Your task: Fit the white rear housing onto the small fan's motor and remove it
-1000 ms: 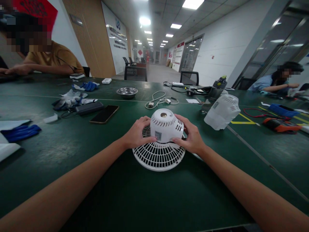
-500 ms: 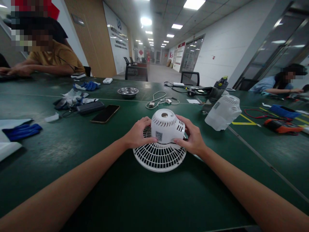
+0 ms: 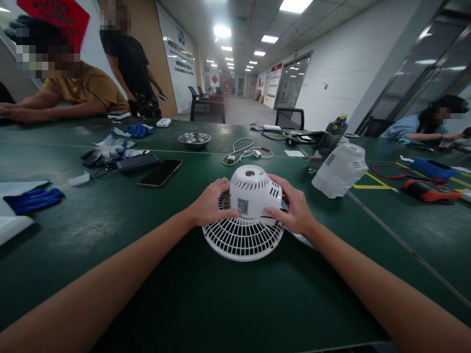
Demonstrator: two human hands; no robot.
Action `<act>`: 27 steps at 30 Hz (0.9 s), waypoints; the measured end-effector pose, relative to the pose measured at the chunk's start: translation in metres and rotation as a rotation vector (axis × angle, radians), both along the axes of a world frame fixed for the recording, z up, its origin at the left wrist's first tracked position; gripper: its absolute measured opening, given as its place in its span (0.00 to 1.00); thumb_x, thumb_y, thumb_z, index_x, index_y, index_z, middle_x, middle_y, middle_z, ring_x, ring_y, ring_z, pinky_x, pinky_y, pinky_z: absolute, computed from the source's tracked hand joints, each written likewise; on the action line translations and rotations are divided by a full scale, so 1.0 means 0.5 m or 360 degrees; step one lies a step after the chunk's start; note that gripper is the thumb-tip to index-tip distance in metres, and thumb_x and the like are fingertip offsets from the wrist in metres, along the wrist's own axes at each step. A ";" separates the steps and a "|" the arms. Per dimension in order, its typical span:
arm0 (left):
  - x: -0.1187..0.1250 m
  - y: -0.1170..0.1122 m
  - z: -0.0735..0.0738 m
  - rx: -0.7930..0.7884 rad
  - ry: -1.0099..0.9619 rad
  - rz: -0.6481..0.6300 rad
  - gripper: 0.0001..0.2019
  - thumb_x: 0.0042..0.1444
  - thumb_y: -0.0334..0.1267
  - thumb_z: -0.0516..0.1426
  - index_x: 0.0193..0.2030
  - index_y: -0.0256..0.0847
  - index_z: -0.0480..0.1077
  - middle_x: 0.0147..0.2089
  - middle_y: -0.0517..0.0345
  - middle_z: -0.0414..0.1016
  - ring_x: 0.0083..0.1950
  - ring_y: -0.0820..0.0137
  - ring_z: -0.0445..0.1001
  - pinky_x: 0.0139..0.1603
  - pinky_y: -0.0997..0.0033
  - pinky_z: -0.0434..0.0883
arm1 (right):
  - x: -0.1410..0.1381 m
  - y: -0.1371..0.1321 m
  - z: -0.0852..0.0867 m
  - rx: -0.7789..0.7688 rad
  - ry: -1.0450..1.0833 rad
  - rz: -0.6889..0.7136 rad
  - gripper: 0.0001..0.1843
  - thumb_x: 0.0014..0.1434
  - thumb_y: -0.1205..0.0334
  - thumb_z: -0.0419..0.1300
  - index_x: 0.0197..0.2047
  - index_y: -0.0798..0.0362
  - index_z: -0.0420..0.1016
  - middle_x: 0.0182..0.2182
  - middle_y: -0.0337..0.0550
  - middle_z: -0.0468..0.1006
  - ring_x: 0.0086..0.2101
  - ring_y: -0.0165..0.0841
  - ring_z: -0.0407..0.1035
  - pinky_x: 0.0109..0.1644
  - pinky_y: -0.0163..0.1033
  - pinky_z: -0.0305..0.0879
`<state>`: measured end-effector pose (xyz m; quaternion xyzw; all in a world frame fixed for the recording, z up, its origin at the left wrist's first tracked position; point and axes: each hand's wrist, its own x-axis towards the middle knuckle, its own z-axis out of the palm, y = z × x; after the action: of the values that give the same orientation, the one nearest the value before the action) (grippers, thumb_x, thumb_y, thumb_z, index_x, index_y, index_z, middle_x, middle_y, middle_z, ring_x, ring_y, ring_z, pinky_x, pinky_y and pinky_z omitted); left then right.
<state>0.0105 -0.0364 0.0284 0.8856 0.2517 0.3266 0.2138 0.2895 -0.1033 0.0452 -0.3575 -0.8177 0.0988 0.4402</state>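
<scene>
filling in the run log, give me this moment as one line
left hand: gripping white housing; right hand: gripping its other side; position: atop white grille; nearby: black phone, metal bowl

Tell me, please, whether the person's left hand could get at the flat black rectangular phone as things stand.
Probably yes: nothing visible stands between the left hand and the phone, though that hand would need to release the white plastic fan housing.

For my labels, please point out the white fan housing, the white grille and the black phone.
White fan housing (image 3: 256, 197), head view: side wall.
White grille (image 3: 243, 240), head view: near bars.
Black phone (image 3: 160, 173), head view: middle of screen.
</scene>
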 end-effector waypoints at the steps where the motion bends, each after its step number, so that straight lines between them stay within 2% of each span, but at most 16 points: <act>1: 0.001 -0.001 0.002 0.0002 0.0005 -0.0003 0.27 0.55 0.59 0.64 0.54 0.42 0.74 0.56 0.45 0.74 0.60 0.49 0.70 0.59 0.42 0.68 | 0.002 0.001 0.001 -0.0023 0.0006 0.0012 0.40 0.59 0.45 0.67 0.71 0.42 0.62 0.61 0.48 0.75 0.52 0.45 0.74 0.50 0.51 0.78; 14: -0.004 0.003 0.001 0.0042 0.0070 0.0004 0.27 0.56 0.60 0.62 0.55 0.44 0.74 0.55 0.45 0.74 0.59 0.48 0.70 0.59 0.41 0.67 | -0.002 -0.009 0.007 -0.0067 -0.0022 -0.0004 0.40 0.59 0.47 0.68 0.72 0.43 0.61 0.60 0.49 0.76 0.50 0.44 0.76 0.51 0.54 0.79; 21: -0.002 0.001 0.007 0.0011 0.0047 -0.0032 0.25 0.57 0.57 0.62 0.55 0.44 0.74 0.55 0.46 0.75 0.56 0.51 0.71 0.55 0.45 0.70 | 0.002 -0.006 0.003 -0.0076 -0.0123 -0.0070 0.40 0.62 0.47 0.65 0.72 0.46 0.58 0.57 0.51 0.78 0.49 0.45 0.77 0.51 0.56 0.78; 27: 0.000 -0.003 0.005 0.0028 0.0101 0.0048 0.26 0.56 0.57 0.64 0.55 0.44 0.73 0.55 0.45 0.75 0.58 0.49 0.70 0.56 0.42 0.69 | 0.013 0.001 0.003 -0.0011 -0.0198 -0.0041 0.38 0.63 0.44 0.63 0.71 0.48 0.59 0.54 0.51 0.79 0.44 0.42 0.77 0.47 0.52 0.78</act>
<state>0.0107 -0.0381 0.0312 0.8934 0.2689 0.3038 0.1931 0.2963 -0.1027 0.0466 -0.3751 -0.8384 0.0736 0.3885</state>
